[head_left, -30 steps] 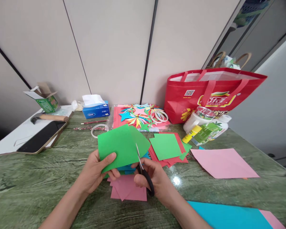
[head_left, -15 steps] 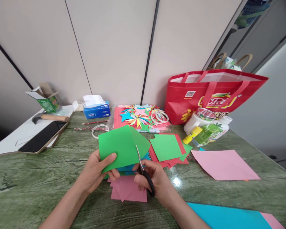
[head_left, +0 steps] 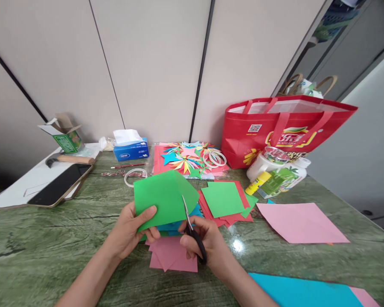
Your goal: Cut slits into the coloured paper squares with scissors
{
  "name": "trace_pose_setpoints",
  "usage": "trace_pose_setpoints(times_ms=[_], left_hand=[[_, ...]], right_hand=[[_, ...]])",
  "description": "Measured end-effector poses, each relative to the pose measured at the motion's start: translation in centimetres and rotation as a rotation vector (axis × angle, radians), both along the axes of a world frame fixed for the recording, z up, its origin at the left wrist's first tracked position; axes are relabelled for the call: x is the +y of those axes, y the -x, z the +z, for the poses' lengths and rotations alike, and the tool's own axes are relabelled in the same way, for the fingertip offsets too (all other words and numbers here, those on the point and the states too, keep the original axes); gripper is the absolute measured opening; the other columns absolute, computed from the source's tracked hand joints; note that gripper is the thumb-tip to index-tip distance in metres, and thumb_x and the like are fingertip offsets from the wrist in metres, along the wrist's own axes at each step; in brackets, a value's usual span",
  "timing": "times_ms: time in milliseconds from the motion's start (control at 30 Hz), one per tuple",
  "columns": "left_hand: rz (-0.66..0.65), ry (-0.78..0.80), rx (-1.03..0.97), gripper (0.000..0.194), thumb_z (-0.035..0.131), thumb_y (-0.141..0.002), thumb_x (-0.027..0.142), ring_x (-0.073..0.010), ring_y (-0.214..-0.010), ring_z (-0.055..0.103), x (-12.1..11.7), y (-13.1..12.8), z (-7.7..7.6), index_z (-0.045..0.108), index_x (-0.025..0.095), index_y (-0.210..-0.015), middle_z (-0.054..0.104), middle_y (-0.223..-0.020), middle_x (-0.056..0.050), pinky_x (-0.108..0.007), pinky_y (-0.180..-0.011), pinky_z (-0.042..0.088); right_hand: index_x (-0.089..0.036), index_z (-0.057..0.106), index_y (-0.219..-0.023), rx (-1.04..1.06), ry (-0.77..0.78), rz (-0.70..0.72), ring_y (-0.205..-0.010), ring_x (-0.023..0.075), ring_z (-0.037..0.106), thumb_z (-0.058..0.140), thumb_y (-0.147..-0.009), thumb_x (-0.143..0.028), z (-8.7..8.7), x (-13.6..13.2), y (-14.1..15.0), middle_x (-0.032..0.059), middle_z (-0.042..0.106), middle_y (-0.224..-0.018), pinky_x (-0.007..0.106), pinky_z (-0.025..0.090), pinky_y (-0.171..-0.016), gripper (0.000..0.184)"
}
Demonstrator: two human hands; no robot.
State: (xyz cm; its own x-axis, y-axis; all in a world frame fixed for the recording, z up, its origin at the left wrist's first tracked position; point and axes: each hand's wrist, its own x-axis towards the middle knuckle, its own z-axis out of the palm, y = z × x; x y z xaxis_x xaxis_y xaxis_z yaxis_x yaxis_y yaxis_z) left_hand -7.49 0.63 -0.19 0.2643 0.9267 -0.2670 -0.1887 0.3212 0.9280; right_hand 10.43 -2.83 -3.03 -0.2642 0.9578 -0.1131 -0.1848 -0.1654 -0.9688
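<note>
My left hand (head_left: 131, 228) pinches the lower left edge of a green sheet of paper (head_left: 161, 197), held up above the green marble table (head_left: 51, 243). In my right hand (head_left: 208, 241) are black-handled scissors (head_left: 192, 230), fingers through the loops, blades pointing up into the sheet's right side. Below my hands lie pink paper pieces (head_left: 173, 256) and some blue paper (head_left: 176, 225).
A stack of green and red squares (head_left: 224, 200), a large pink sheet (head_left: 301, 221), a cyan sheet (head_left: 307, 290). Behind: paper stars (head_left: 185, 157), tape rolls (head_left: 214, 158), glue stick (head_left: 257, 182), red bag (head_left: 288, 128), tissue box (head_left: 131, 147), phone (head_left: 59, 187), hammer (head_left: 70, 160).
My hands, the green sheet and the scissors stay almost as they were. The view has shifted slightly, so everything sits a little lower and further right.
</note>
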Motion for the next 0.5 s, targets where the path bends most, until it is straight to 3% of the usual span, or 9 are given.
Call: trace_pose_setpoints(times_ms=[367,500], left_hand=[[0.002,-0.018,0.004,0.022,0.062,-0.069,0.027,-0.0106,-0.033,0.053,-0.17,-0.14,0.34,0.046,0.016,-0.077,0.060,-0.040,0.000,-0.016,-0.032,0.041],[-0.025,-0.024,0.004,0.022,0.061,-0.070,0.029,-0.0106,-0.032,0.052,-0.34,-0.16,0.31,0.045,0.015,-0.077,0.061,-0.041,-0.002,-0.017,-0.033,0.041]], right_hand=[[-0.016,0.054,-0.072,-0.018,0.001,-0.015,-0.035,0.0071,0.040,0.072,-0.055,-0.041,-0.12,-0.05,0.31,-0.0077,0.044,-0.042,0.019,0.029,-0.036,0.035],[-0.016,0.053,-0.077,0.015,-0.083,-0.006,-0.048,0.0092,0.045,0.073,-0.054,-0.040,0.27,-0.08,0.43,-0.0032,0.052,-0.057,0.020,0.034,-0.045,0.038]])
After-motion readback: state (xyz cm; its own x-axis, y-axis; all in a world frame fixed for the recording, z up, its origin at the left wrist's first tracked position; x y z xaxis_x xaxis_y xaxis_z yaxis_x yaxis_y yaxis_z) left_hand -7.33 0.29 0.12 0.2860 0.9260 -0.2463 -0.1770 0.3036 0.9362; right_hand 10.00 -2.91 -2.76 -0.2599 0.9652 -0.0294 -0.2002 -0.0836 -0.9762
